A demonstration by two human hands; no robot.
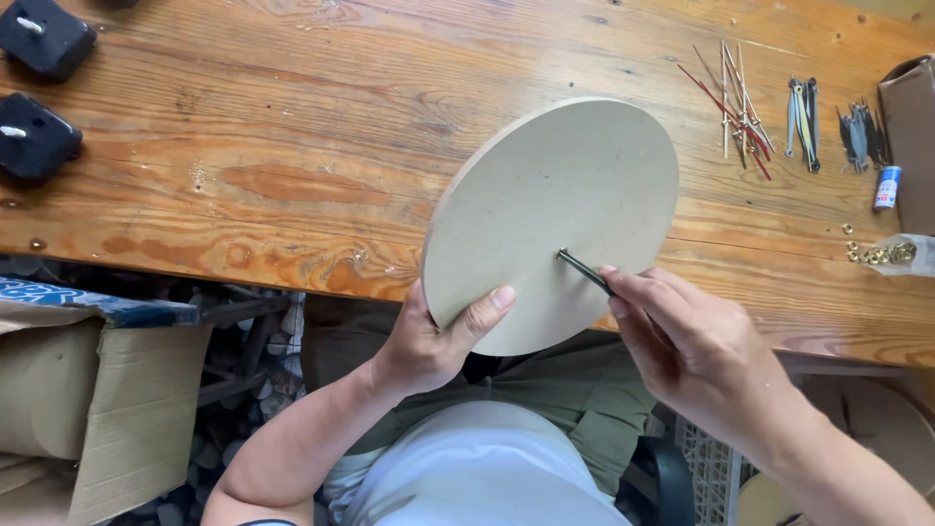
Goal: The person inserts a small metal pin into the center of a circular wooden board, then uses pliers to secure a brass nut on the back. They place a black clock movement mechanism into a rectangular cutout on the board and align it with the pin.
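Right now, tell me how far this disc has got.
Done: nothing fitted on the disc. In hand: left hand grips its lower edge; right hand pokes a dark tool at its centre. Left: mechanisms, clock hands and brass nuts lie unused on the table.

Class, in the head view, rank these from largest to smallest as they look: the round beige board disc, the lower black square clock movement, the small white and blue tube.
1. Round beige board disc, though nearest the camera
2. Black square clock movement
3. Small white and blue tube

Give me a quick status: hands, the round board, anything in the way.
Left hand grips round board at its lower edge. Right hand holds thin dark tool, tip at board's centre. Nothing in the way.
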